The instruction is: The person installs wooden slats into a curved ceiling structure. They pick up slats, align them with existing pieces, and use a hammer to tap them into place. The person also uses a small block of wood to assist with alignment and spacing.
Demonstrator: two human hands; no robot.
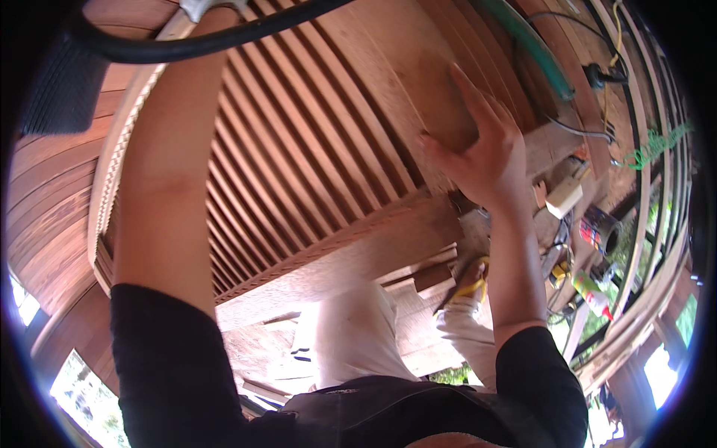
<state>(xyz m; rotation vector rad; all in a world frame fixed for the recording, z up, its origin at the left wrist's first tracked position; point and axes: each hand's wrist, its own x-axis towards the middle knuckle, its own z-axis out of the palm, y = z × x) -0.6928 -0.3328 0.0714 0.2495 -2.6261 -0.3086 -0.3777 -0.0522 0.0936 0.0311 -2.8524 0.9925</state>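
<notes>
A slatted wooden panel point(314, 134) fills the middle of the head view, with a lighter board point(351, 246) along its lower edge. My left forearm crosses the panel's left side; my left hand point(213, 22) is at the top edge, beside a pale metal object point(194, 6) and partly behind a thick black hose point(149, 46), its fingers hidden. My right hand point(485, 149) is at the smooth wooden surface point(396, 52) right of the slats, thumb and forefinger spread apart against it.
A green tube point(538, 52), cables, a wood block point(564, 198), a can point(597, 231) and a bottle point(590, 291) are at the right. A green mesh item point(650, 149) and long strips lie beyond. A dark ribbed object point(63, 93) is upper left; my legs show below.
</notes>
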